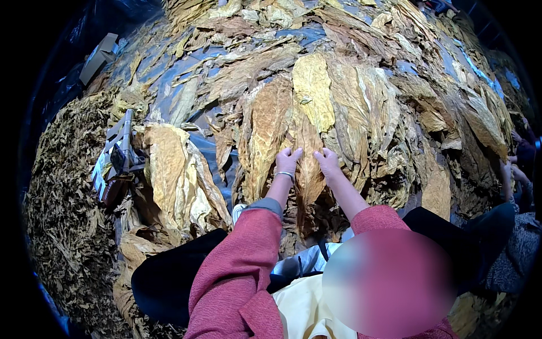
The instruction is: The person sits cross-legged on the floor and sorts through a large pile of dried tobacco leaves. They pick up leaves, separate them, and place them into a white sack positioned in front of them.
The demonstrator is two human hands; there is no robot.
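Observation:
A long brown dried tobacco leaf is stretched out in front of me between my two hands. My left hand pinches its left edge, thumb toward the middle. At the opposite edge, my right hand grips it in the same way. The leaf's lower end hangs down toward my lap. Just beyond my fingers lies a broad yellow tobacco leaf. Left of it is a reddish-brown leaf, and to the right spread several pale brown leaves.
Dark crumpled leaves form a big heap at the left. Beside it are a cardboard piece and a pile of tan leaves. A box stands far left. Blue sheeting shows between leaves. Another person's hands are at the right edge.

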